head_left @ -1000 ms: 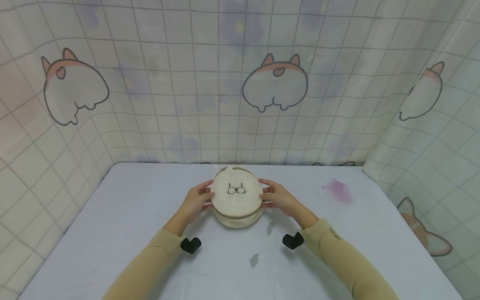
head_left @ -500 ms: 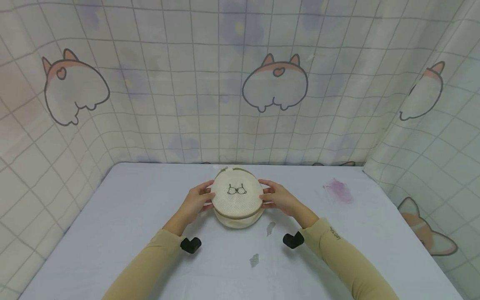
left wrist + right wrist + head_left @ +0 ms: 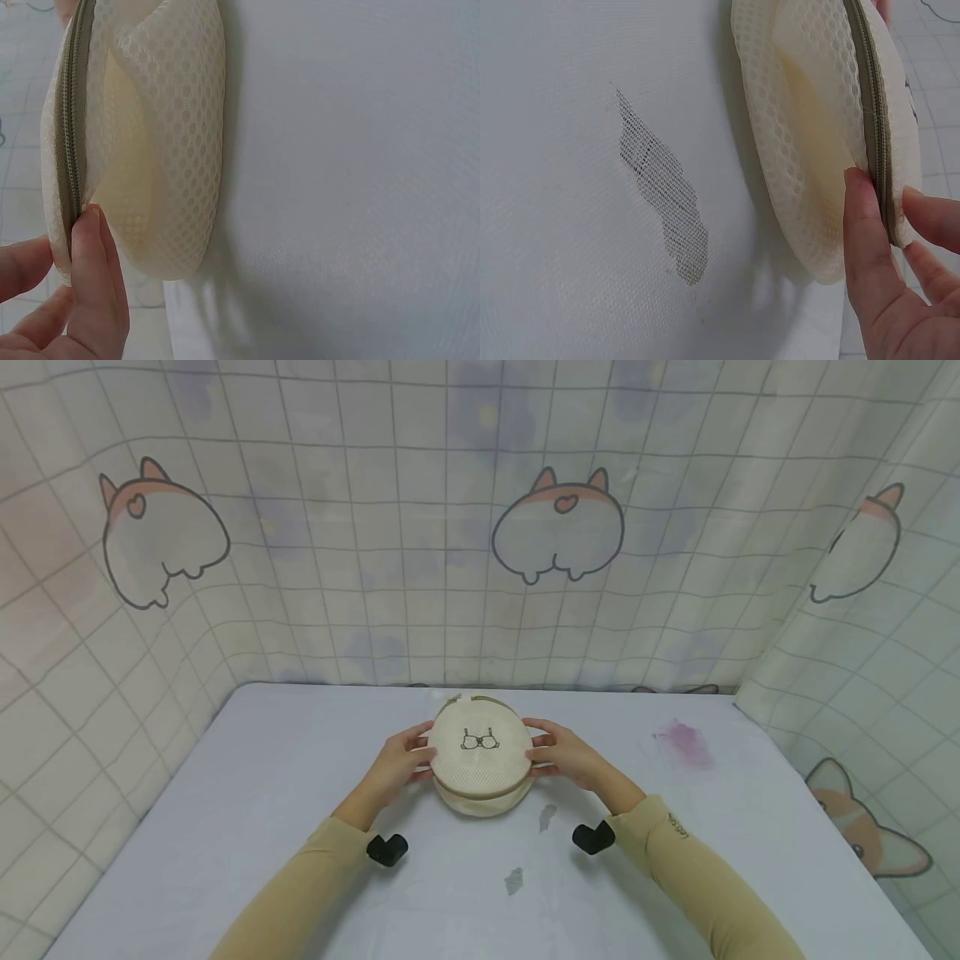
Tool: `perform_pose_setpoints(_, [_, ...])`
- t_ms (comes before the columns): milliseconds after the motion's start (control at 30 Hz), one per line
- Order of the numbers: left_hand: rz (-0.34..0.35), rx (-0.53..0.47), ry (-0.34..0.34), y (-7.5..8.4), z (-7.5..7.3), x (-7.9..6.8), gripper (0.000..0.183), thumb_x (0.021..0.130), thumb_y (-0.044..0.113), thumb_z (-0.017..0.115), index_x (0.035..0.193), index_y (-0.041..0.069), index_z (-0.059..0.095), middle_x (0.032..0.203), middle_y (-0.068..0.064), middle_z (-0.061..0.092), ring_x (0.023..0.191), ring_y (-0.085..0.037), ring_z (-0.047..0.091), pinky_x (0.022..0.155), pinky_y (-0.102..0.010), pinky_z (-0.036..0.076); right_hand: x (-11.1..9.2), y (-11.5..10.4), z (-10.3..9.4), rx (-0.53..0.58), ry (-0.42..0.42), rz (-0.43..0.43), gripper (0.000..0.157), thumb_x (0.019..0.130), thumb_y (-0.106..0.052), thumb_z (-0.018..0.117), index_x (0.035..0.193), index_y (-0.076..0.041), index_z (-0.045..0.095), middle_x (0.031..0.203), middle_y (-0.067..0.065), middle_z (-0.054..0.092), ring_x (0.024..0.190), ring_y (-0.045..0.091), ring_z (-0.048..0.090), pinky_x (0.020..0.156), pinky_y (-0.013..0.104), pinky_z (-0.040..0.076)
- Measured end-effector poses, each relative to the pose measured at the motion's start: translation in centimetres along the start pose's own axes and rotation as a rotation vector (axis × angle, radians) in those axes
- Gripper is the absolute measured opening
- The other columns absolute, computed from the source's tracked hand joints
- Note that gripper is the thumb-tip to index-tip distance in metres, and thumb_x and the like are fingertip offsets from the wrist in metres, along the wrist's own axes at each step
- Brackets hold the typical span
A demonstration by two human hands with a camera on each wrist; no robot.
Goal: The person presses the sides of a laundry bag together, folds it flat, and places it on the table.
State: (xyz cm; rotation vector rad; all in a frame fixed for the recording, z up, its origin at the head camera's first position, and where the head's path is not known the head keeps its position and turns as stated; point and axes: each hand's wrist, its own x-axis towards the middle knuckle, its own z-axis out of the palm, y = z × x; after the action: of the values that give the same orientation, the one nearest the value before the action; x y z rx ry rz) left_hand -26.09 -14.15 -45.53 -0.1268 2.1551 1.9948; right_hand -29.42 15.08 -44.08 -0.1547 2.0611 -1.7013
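Note:
A round cream mesh laundry bag for bras (image 3: 478,768) stands on the table, its flat lid facing up with a small bra drawing on it. My left hand (image 3: 395,766) pinches the lid's rim on the left side, thumb above and fingers below. On the opposite side my right hand (image 3: 573,761) pinches the rim the same way. In the left wrist view the closed zipper (image 3: 71,127) runs around the edge, right beside the fingertips. Below it, the soft mesh side wall (image 3: 780,135) sags in folds in the right wrist view. What is inside cannot be seen.
The white table (image 3: 247,793) has two grey worn patches, one of them a worn patch (image 3: 513,882) near the front, and a pink stain (image 3: 686,743) at the right. A gridded curtain (image 3: 360,568) with cartoon corgis encloses the back and sides.
The bag and both hands keep their places on the table. The whole head view has shifted slightly, so everything appears a little farther right.

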Motion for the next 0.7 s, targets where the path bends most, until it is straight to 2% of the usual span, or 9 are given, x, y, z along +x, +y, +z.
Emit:
perform_pose_setpoints(333, [0.006,-0.005,-0.005,-0.05,0.30,-0.01,0.058,0.101,-0.004,0.057,0.157,0.004,0.040,0.136,-0.023,0.051,0.096,-0.020,0.064,0.080,-0.028,0.060,0.19,0.72,-0.05,0.023,0.013,0.011,0.067,0.099,0.007,0.059,0.159,-0.004,0.031,0.122,0.020,0.056,0.088,0.019,0.064,0.079,0.033,0.061])
perform_pose_setpoints(500, [0.008,-0.004,-0.005,-0.19,0.33,0.00,0.058,0.101,-0.004,0.056,0.157,0.003,0.039,0.135,-0.023,0.051,0.094,-0.019,0.064,0.076,-0.026,0.059,0.20,0.79,0.00,0.005,0.010,0.010,0.066,0.100,0.005,0.059,0.159,-0.004,0.032,0.124,0.020,0.057,0.088,0.019,0.064,0.079,0.032,0.061])
perform_pose_setpoints(700, [-0.001,0.009,-0.015,-0.22,0.32,-0.01,0.059,0.102,-0.003,0.057,0.157,0.002,0.038,0.136,-0.024,0.050,0.096,-0.020,0.065,0.078,-0.027,0.059,0.45,0.80,0.03,-0.026,0.017,0.025,0.065,0.100,0.005,0.060,0.158,-0.004,0.033,0.126,0.021,0.056,0.089,0.020,0.064,0.081,0.035,0.061])
